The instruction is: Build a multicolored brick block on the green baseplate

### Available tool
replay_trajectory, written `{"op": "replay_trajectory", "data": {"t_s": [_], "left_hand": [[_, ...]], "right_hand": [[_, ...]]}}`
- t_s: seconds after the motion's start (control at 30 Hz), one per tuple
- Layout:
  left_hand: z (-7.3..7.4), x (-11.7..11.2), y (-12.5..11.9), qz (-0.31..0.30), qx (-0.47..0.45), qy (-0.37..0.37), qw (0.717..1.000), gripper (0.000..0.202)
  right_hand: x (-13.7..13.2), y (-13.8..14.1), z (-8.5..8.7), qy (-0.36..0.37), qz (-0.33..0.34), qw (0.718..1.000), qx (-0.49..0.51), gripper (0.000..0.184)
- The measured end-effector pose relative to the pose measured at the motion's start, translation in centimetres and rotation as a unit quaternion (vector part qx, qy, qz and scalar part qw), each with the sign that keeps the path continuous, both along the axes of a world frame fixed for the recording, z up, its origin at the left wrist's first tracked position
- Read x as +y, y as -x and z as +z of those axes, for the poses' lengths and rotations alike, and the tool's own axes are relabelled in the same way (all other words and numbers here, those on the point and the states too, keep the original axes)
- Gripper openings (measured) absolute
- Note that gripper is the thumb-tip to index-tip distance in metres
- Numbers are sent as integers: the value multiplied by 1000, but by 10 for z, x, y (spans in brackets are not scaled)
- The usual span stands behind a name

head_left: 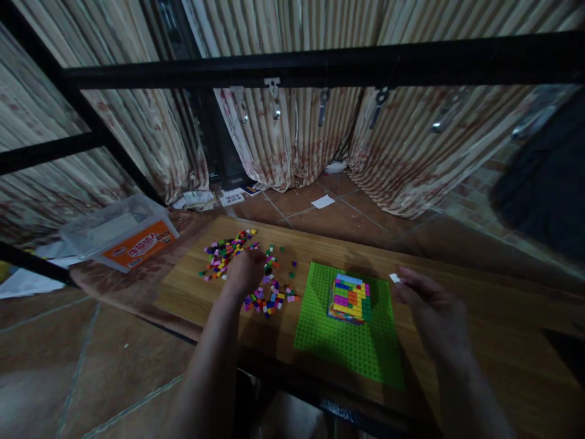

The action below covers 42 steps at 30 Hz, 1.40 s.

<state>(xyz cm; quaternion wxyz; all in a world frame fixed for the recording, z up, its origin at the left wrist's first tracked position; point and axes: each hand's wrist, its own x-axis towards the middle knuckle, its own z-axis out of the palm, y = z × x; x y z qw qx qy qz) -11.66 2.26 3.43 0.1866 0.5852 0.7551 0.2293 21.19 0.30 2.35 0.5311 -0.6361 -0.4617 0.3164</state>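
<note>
My left hand [247, 268] is closed over the scattered pile of small coloured toy bricks [269, 299]; its fingertips are hidden, so I cannot tell what is in them. To the right lies a green studded baseplate [351, 353]. On it stands a block built of many-coloured bricks [351, 297], its top mostly yellow, pink, orange and blue. Beyond the baseplate's right edge, my right hand [425, 305] pinches a small white brick [395, 278] between thumb and fingers, held above the wooden bench top.
A clear plastic tub [123, 235] with an orange label sits beyond the bench's left end. The wooden bench top [498, 323] runs to the right. A black metal bar [320, 68] with hanging hooks crosses in front of striped curtains. Papers [323, 202] lie on the tiled floor.
</note>
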Motion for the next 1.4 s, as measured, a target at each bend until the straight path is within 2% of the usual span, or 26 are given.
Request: {"op": "replay_trajectory", "data": {"t_s": [0.1,0.2,0.47,0.57,0.63,0.73,0.83,0.9,1.0,1.1,1.23,1.4], "left_hand": [[0,-7,10,-38,35,48,998,23],[-3,-10,8,-63,35,64,995,21],[-3,-12,-3,-65,73,60,993,16],[1,-10,-3,-92,33,35,995,13],[5,-7,-9,-126,-55,5,990,14],[10,-7,-30,-173,-239,-25,955,20],[13,-19,-62,-189,-368,-14,910,21],[13,-29,-85,-179,-458,11,871,23],[12,-39,-110,-185,-573,52,797,39],[12,-40,-121,-178,-618,47,764,46],[15,-40,-123,-184,-654,66,731,50],[15,-41,-127,-165,-661,69,728,50]], "right_hand": [[0,2,0,8,-15,1000,13,39],[1,5,1,12,-15,999,25,39],[3,9,-2,-16,-5,999,32,38],[3,11,-4,-39,2,994,103,37],[3,12,-2,-42,12,982,186,32],[2,13,7,-8,70,951,300,21],[-6,15,18,26,115,937,328,14],[-13,17,24,56,137,953,265,17],[-22,24,33,93,209,966,124,28],[-27,34,42,66,272,960,28,35],[-30,41,48,15,272,962,-34,27],[-32,37,45,7,294,953,-67,26]]}}
